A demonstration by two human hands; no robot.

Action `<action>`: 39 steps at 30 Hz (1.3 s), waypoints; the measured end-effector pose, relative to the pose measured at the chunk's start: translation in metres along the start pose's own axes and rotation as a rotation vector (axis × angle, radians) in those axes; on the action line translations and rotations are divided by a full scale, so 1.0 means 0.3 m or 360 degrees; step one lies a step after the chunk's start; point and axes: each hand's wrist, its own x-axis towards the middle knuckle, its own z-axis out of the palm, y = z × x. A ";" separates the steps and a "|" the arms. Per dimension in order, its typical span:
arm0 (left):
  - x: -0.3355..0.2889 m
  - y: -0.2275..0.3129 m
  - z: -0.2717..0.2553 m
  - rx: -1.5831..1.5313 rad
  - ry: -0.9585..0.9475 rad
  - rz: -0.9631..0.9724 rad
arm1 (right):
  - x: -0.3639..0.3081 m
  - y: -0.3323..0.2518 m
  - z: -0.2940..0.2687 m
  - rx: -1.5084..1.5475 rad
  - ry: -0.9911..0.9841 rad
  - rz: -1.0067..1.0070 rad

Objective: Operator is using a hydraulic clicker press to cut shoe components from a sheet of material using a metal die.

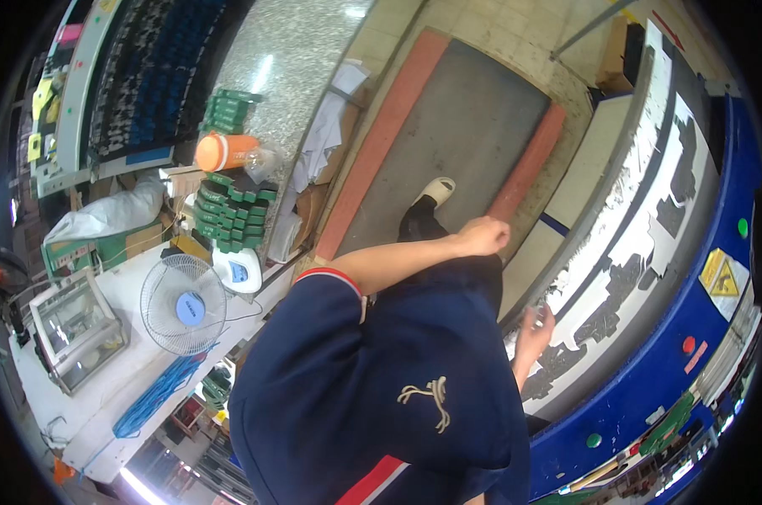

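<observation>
My left hand (484, 236) is curled into a loose fist in front of my body, above the dark floor mat. Nothing sticks out of it. On my right, my right hand (532, 337) is closed around a small clear, shiny thing (539, 316), too small to name. This hand is low beside the long machine bed (604, 290), and I cannot tell whether it touches it. White sheet scraps with ragged dark gaps cover much of the bed.
A dark mat (456, 126) with red borders lies ahead, my shoe (439, 190) on it. To the left, a white table (36, 370) bears a fan (183, 305), a glass-sided case (78, 328) and blue cords (158, 394). Nearby are green blocks (229, 210) and an orange jug (225, 152).
</observation>
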 end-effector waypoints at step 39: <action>-0.041 -2.359 -0.951 0.1602 0.0381 -0.1512 | 0.064 0.257 0.290 -0.1581 0.1067 0.0219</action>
